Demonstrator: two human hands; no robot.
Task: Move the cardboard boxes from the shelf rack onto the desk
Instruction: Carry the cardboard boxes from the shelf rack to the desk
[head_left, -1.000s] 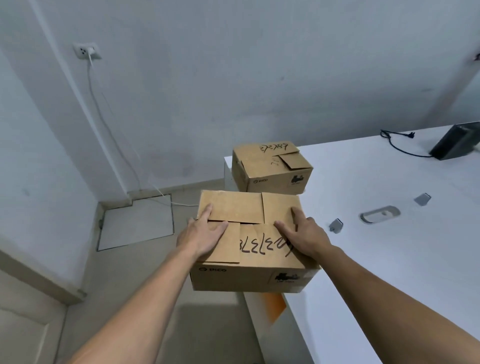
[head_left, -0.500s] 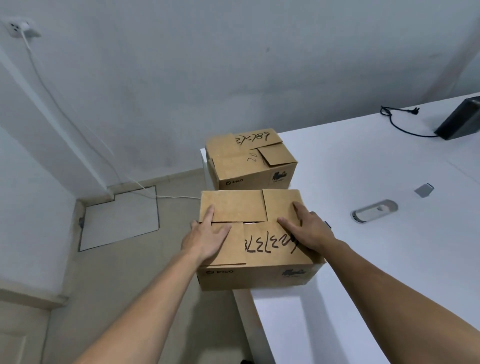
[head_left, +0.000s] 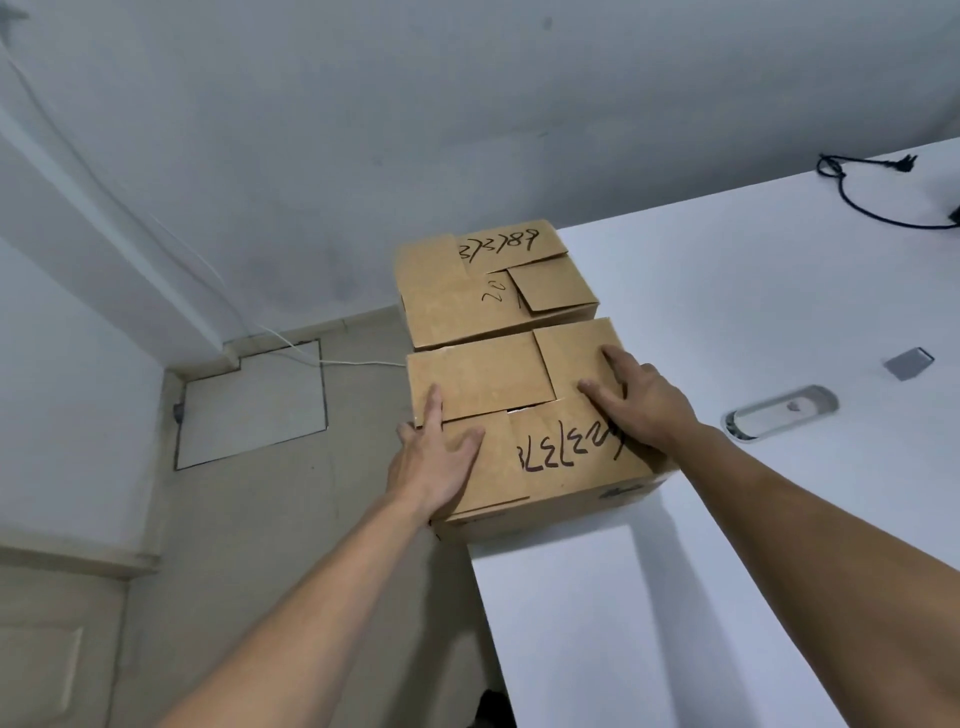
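The near cardboard box (head_left: 524, 421) sits on the left edge of the white desk (head_left: 727, 322), its left side jutting a little past the edge. Its far side is just beside a second cardboard box (head_left: 483, 286), maybe touching. The left hand (head_left: 434, 460) lies flat on the lid, fingers straight, some hooked over the left edge. The right hand (head_left: 641, 402) rests on the right part of the lid, fingers spread. A black cable (head_left: 852, 195), a metal cable grommet (head_left: 782, 413) and a small grey piece (head_left: 908, 362) lie on the desk further right.
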